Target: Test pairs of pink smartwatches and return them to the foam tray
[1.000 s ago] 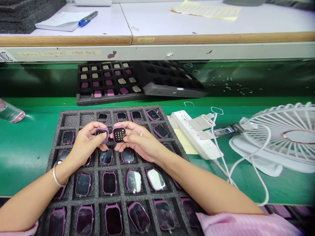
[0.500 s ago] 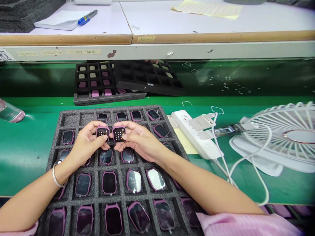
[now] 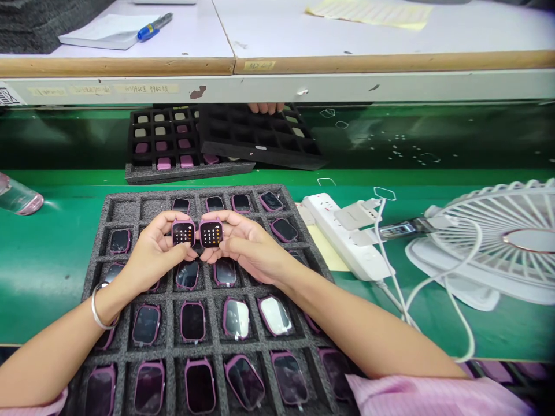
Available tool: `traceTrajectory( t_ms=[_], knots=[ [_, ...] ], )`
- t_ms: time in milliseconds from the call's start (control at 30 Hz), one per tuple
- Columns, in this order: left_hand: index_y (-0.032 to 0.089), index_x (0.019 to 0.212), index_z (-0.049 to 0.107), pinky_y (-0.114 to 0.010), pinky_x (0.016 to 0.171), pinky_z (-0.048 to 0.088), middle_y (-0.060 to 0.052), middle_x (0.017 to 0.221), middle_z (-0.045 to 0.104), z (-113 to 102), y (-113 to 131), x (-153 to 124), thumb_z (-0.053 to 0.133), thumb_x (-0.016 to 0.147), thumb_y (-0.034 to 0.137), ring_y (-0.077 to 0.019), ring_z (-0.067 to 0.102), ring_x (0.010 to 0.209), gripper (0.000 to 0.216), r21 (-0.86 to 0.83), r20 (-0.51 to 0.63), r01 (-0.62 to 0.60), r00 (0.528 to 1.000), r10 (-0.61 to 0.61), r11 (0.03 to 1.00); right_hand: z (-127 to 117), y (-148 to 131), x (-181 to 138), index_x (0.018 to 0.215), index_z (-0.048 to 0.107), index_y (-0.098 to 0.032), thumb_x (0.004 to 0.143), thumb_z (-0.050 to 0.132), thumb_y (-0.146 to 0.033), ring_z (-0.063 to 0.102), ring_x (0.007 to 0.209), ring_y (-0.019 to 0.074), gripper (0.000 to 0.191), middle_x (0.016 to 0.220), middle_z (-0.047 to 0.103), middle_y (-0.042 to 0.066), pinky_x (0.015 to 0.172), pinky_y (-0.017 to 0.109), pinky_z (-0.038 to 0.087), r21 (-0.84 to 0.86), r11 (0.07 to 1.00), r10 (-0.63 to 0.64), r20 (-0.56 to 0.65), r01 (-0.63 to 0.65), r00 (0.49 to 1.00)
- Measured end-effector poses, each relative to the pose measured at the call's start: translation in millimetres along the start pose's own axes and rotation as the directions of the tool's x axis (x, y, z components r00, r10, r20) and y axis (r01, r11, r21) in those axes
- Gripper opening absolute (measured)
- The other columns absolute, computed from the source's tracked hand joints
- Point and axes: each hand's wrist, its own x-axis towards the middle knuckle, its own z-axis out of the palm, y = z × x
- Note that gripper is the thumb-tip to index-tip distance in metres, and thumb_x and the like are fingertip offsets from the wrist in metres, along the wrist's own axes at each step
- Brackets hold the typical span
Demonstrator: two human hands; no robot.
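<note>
My left hand (image 3: 158,248) grips a purple smartwatch (image 3: 184,232) without a strap, its lit screen showing a keypad. A matching smartwatch (image 3: 211,233), with a similar lit keypad, sits in my right hand (image 3: 247,245). Both are held side by side above a dark grey foam tray (image 3: 170,293), screens facing me. Below them, the tray's pockets hold several more purple watches, such as one with a dark screen (image 3: 193,321) and one reflecting bright light (image 3: 274,315). Some pockets at the far left hold no watch. My forearms cover part of the tray.
Behind stands another foam tray (image 3: 143,173) of purple and pale pieces, overlapped by a tilted black tray (image 3: 260,151). Another person's fingers (image 3: 266,108) touch that one. Right are a power strip (image 3: 347,237), cables and a white fan (image 3: 520,242). A clear bottle (image 3: 19,196) lies left.
Both thumbs have shifted down off the keypads, uncovering more of the screens. The two watches have risen slightly. More of the other person's fingers show over the black tray.
</note>
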Motion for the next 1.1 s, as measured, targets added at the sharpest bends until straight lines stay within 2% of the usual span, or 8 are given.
traceTrajectory(
  t_ms=[233, 400, 533, 867, 1100],
  knots=[
    [0.018, 0.107, 0.056, -0.022, 0.069, 0.064, 0.003, 0.092, 0.067, 0.3, -0.6, 0.7, 0.077, 0.071, 0.013, -0.0096, 0.072, 0.065, 0.042, 0.011, 0.003, -0.019, 1.000, 0.019, 1.000, 0.6, 0.0, 0.2, 0.117, 0.058, -0.019, 0.073, 0.070, -0.008, 0.074, 0.073, 0.0138, 0.047, 0.091, 0.073, 0.001, 0.070, 0.027, 0.061, -0.007, 1.000, -0.011, -0.003, 0.011, 1.000],
    [0.020, 0.111, 0.055, -0.026, 0.075, 0.065, -0.001, 0.102, 0.067, 0.0, -0.1, -0.7, 0.078, 0.071, 0.013, -0.0130, 0.075, 0.073, 0.046, 0.009, 0.027, -0.017, 0.999, 0.017, 1.000, -0.5, 1.3, 1.5, 0.117, 0.058, -0.020, 0.074, 0.074, -0.010, 0.073, 0.071, 0.0136, 0.047, 0.091, 0.073, 0.000, 0.068, 0.027, 0.060, -0.029, 0.999, -0.038, -0.006, 0.038, 0.999],
    [0.020, 0.111, 0.055, -0.027, 0.075, 0.065, -0.001, 0.104, 0.067, -0.1, -0.2, -1.1, 0.075, 0.073, 0.013, -0.0137, 0.076, 0.073, 0.044, -0.004, 0.043, -0.011, 0.999, 0.011, 1.000, -1.6, 3.7, 2.5, 0.116, 0.058, -0.019, 0.077, 0.076, -0.013, 0.071, 0.067, 0.0124, 0.043, 0.088, 0.071, 0.000, 0.064, 0.025, 0.059, -0.049, 0.998, -0.050, -0.010, 0.050, 0.999],
    [0.019, 0.110, 0.057, -0.025, 0.072, 0.065, -0.002, 0.107, 0.064, -1.6, -3.3, -0.3, 0.074, 0.078, 0.017, -0.0131, 0.076, 0.069, 0.036, -0.014, 0.041, -0.012, 0.999, 0.012, 1.000, -0.2, 2.9, 1.4, 0.116, 0.057, -0.020, 0.073, 0.071, -0.007, 0.071, 0.069, 0.0120, 0.047, 0.089, 0.071, -0.001, 0.065, 0.024, 0.057, -0.050, 0.997, -0.051, 0.000, 0.051, 0.999],
    [0.018, 0.112, 0.058, -0.029, 0.070, 0.064, -0.002, 0.102, 0.066, -1.8, -2.0, -0.8, 0.076, 0.076, 0.022, -0.0143, 0.074, 0.069, 0.040, -0.049, 0.039, 0.026, 0.999, -0.024, 0.998, -2.4, 2.5, 2.2, 0.114, 0.062, -0.019, 0.079, 0.068, -0.011, 0.072, 0.068, 0.0132, 0.037, 0.087, 0.073, 0.001, 0.065, 0.025, 0.058, 0.013, 1.000, 0.001, -0.040, -0.001, 0.999]
  ],
)
